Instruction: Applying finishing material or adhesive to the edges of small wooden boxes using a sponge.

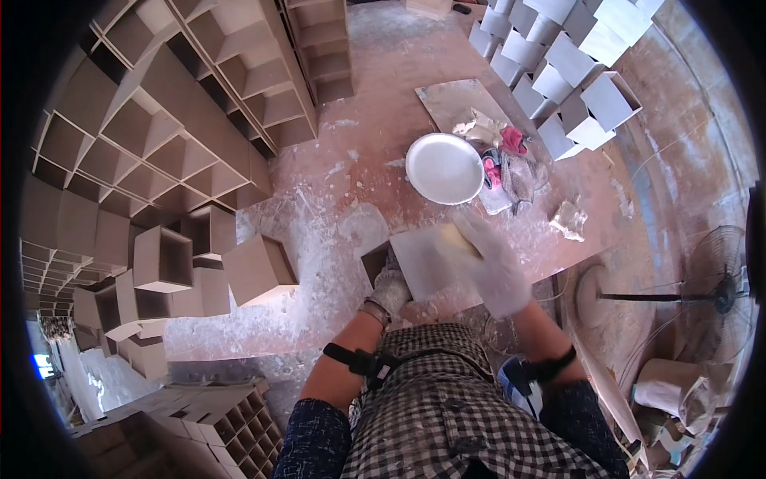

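My left hand, in a whitish work glove, grips an open box by its dark open end. The box's upper face looks pale and whitish. My right hand, gloved too and smeared by motion, presses a pale yellow sponge on that face near its right edge. Just beyond the box stands a round white basin, its inside coated white. Crumpled rags in pink, red and grey lie to the right of the basin.
Bare brown boxes stand at the left, with tall stacks behind them. Whitish boxes are piled at the far right. A standing fan is at right. The worktop carries white smears and a flat board.
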A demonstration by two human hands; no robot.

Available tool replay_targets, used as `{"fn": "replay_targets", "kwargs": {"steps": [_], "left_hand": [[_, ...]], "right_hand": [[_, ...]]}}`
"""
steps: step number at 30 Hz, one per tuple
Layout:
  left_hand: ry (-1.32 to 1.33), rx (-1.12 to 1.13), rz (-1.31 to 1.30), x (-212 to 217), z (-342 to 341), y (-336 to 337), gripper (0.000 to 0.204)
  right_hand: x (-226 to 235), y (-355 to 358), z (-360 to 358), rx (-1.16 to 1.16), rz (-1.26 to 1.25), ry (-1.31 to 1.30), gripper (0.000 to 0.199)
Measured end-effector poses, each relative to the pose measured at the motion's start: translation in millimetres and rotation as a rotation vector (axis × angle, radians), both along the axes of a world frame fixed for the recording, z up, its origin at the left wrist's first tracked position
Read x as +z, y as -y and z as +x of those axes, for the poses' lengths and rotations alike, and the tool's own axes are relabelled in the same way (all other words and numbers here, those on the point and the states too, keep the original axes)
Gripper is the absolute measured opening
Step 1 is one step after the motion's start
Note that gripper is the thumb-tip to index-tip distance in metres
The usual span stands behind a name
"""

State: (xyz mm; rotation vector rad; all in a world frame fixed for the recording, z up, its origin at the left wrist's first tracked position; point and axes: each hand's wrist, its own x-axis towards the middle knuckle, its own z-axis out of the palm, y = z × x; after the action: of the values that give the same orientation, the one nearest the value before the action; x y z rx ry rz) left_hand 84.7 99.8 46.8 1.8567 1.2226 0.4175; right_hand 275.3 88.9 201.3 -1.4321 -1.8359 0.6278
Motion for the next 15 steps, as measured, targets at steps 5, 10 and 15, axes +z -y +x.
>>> {"fn": "replay_targets", "kwargs": {"steps": [5,10,15], "left_hand": [[0.395,0.122,-0.269,-77,-2,-1,0.049],[0.087,0.023,-0.166,-30,-1,-5,0.050],[-0.083,0.052,-0.347,15,0,-5,0.055]], "right_hand": [[-17,-11,-24,0.023,-0.089,0.193,0.033],[-31,89,-5,-0.051,-0.410,0.079,0.028],[-17,101,9,-0.181,-0.604,-0.713,0.035]]}}
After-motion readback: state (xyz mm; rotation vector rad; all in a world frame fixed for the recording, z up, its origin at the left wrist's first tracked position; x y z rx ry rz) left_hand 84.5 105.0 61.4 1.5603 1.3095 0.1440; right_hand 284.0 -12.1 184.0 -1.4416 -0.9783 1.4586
